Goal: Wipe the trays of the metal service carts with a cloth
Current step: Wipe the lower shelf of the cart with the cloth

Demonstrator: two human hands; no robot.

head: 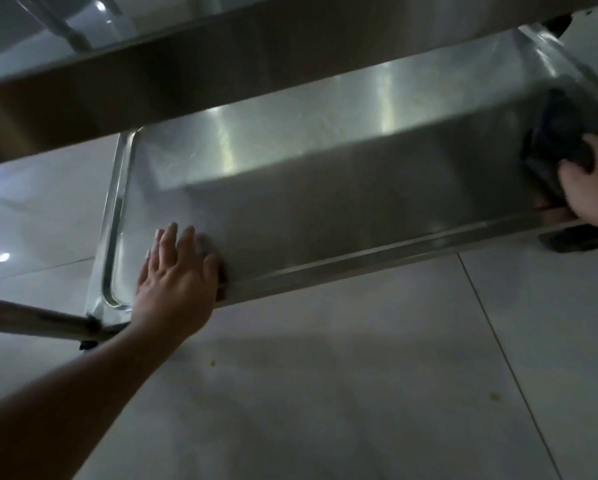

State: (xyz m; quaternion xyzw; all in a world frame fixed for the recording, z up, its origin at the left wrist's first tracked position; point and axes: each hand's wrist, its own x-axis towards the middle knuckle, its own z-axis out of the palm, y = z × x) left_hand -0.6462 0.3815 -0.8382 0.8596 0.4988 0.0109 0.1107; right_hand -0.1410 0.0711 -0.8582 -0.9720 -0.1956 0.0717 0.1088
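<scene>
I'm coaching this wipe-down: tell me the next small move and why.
Probably drag the cloth leftward along the tray. The right hand holds it at the tray's far right end, the left hand lies flat near the left end, and the stretch between is uncovered.

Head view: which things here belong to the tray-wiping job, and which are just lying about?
Job:
lower tray
dark cloth, gripped by the right hand
left hand, flat on the tray's near-left corner
upper tray

Lying about:
crumbs on the tiled floor
</scene>
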